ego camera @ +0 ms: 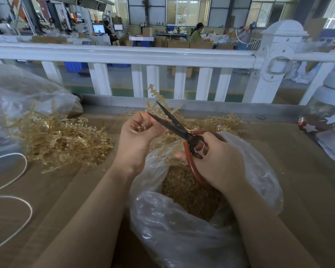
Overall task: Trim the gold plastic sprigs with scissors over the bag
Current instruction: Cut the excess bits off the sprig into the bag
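Scissors open at a gold sprig, both hands raised over the clear bag.

We found the left hand [138, 132] curled round a gold sprig [156, 97], whose stem was hidden in the fingers while its tip rose toward the white railing [124, 55]. The right hand [215, 159] gripped the red-handled scissors [179, 130], blades parted beside the left fingertips; we could not tell whether a blade touched the sprig. The lower handle loop was partly hidden behind the palm. Beneath both hands lay the clear bag [182, 229], holding gold trimmings blurred by plastic. An untrimmed heap of sprigs [58, 138] lay left on the tabletop [307, 190], partly inside a second bag [17, 97] cut off by the frame edge.
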